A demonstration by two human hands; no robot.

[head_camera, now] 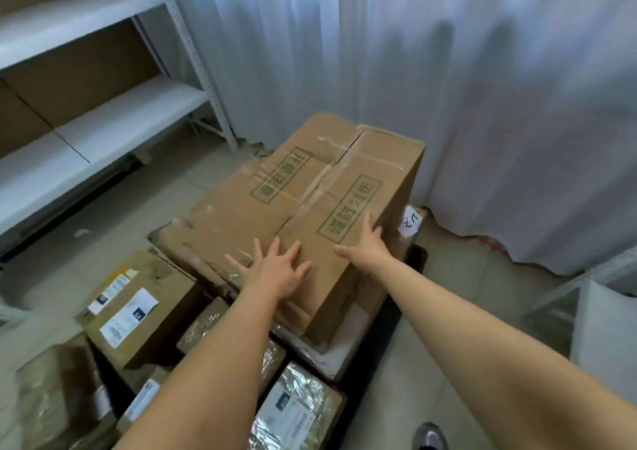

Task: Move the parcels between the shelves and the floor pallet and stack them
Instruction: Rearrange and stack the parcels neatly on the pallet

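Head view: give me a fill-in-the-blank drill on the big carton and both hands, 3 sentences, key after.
1. Both hands lie with straight fingers on the ____ face of the big carton.
2. The characters printed on that carton are ____ in colour.
3. The left hand and the right hand each hold ____; their fingers are spread flat.

Missing words: top; green; nothing

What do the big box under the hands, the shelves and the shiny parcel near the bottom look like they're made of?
Big box: brown cardboard, matte, with creased flaps and clear tape along the seam. Shelves: probably painted metal, smooth white boards on a perforated upright. Shiny parcel: apparently cardboard wrapped in glossy, crinkled clear tape or film.
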